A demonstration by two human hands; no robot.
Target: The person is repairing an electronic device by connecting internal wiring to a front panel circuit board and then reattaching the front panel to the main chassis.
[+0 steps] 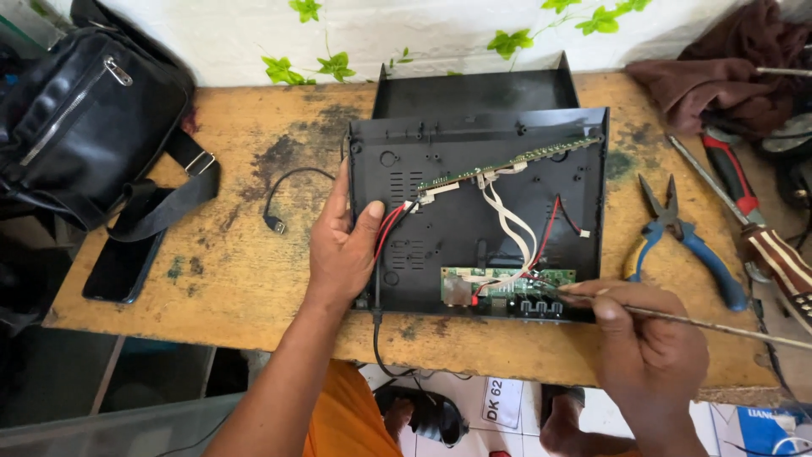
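Observation:
An open black device case (448, 228) lies on a worn wooden table (245, 279). Inside it are a long narrow green circuit board (507, 162) near the back and a smaller green board (507, 283) at the front, joined by white and red wires (512, 224). My left hand (342, 245) grips the case's left edge, thumb resting inside on the floor of the case. My right hand (643, 347) holds a thin metal rod-like tool (719, 326) whose tip touches the small front board.
The case's black lid (474, 89) lies behind it. Blue-handled pliers (685, 241), a red-handled screwdriver (727, 173) and a striped-handled tool (782, 262) lie at right, with a brown cloth (727, 72) behind. A black bag (85, 118), phone (123, 262) and short cable (279, 207) sit left.

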